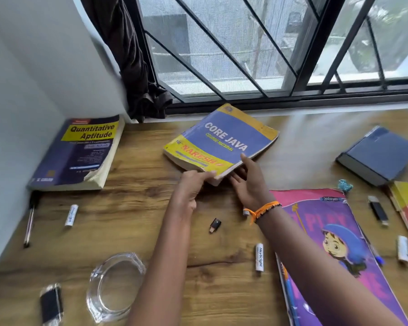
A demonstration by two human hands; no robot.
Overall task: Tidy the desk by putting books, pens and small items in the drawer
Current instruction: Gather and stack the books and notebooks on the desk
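The Core Java book (220,140) is raised at its near edge above the tabletop (139,208), gripped by the left hand (190,187) and right hand (247,182). Keep the right-hand fingers beneath the book; lift it level and clear of the small items. No drawer is visible.

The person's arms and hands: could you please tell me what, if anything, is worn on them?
Both forearms are bare, with no sleeves in view. The right hand has an orange thread band with dark flecks tied round its wrist, with a loose knotted end hanging down. The left hand and its wrist carry nothing: no ring, watch or glove shows on either hand.
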